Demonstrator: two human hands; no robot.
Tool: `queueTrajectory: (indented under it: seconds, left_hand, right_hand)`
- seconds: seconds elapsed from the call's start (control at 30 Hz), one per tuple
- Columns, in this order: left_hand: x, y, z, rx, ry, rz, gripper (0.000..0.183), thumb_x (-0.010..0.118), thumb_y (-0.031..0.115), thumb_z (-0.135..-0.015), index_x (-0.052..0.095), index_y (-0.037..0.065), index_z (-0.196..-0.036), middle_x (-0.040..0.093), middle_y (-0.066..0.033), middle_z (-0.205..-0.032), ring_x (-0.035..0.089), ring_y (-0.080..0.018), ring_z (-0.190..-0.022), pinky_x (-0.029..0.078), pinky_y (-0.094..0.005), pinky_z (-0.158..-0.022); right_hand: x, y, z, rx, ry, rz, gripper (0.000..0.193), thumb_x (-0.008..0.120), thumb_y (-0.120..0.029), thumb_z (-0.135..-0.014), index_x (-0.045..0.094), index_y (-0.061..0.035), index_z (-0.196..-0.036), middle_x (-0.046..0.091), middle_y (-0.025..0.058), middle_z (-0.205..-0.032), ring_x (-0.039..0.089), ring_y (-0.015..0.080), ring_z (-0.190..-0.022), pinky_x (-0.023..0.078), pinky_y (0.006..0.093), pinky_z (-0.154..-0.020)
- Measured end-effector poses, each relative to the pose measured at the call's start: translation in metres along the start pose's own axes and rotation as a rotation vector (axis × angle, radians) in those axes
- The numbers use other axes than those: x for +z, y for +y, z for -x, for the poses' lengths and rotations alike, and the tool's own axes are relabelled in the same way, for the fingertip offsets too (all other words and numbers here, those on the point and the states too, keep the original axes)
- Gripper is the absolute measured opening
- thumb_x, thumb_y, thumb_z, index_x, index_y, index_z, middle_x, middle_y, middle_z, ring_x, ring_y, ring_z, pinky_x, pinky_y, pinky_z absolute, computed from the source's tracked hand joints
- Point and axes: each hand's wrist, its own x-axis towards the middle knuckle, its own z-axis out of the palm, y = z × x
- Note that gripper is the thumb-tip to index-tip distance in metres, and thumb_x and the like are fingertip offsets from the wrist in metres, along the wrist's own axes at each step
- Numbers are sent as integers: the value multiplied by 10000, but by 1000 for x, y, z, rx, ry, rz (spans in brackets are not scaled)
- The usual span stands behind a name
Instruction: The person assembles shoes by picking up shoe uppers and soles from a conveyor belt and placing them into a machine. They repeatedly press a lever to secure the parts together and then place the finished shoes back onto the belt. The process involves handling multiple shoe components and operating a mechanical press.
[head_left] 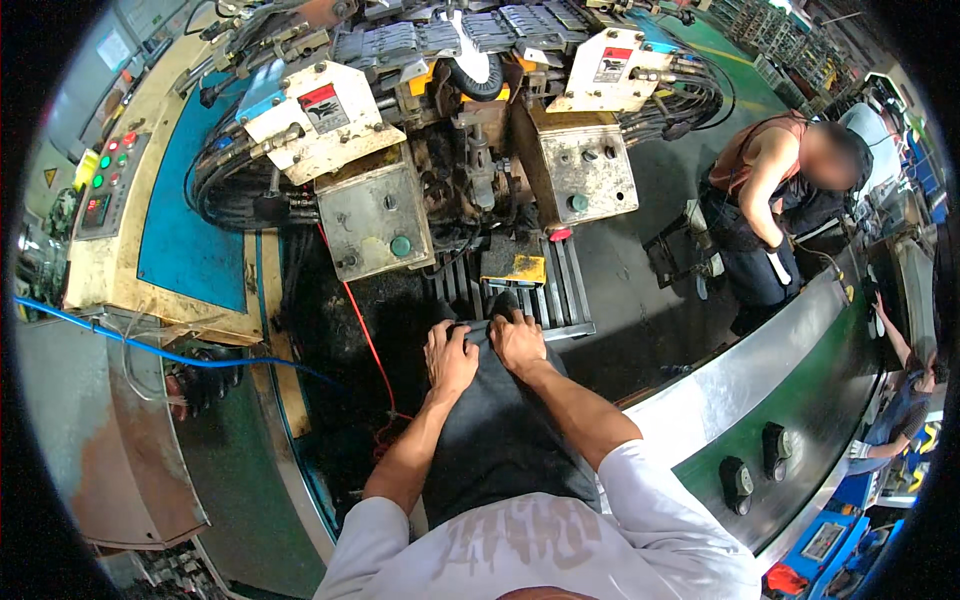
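My left hand (452,357) and my right hand (517,345) rest close together over my knees, fingers bent onto a dark apron-like cloth (500,430). Both seem to grip its far edge, which stretches between them. Just beyond them is a black and yellow pedal-like part (515,268) on a slatted metal grate (570,290). Ahead stands a large machine with two worn metal control boxes (375,215) (580,170), each with a green button. At its middle sits a dark rounded piece (478,82) under a white part (466,45).
To the right, a green conveyor (700,460) with a metal edge carries two dark shoes (776,450) (737,485). A co-worker (765,190) bends beside it. At left are a button panel (108,185), a blue hose (180,350) and a red cable (365,330).
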Motion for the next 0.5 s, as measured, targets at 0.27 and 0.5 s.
queueTrajectory:
  seconds: [0.27,0.5]
  left_hand:
    - [5,-1,-2,-9,-75,-63,426,691,207,-909,705,111,-1325,551,-162,-1467,504,-383,-1390,443,-564,-1120]
    - [1,3,-1,-21,-87,-51,428,683,207,-917,701,117,-1335,552,-161,-1465,499,-383,-1395,439,-569,-1125]
  right_hand:
    - [1,1,0,18,-10,-18,308,623,-367,-1044,726,-161,-1249,651,207,-1324,651,452,-1208,553,555,-1017]
    - [0,1,0,16,-18,-17,303,611,-369,-1051,733,-158,-1232,646,206,-1349,654,452,-1210,558,552,-1017]
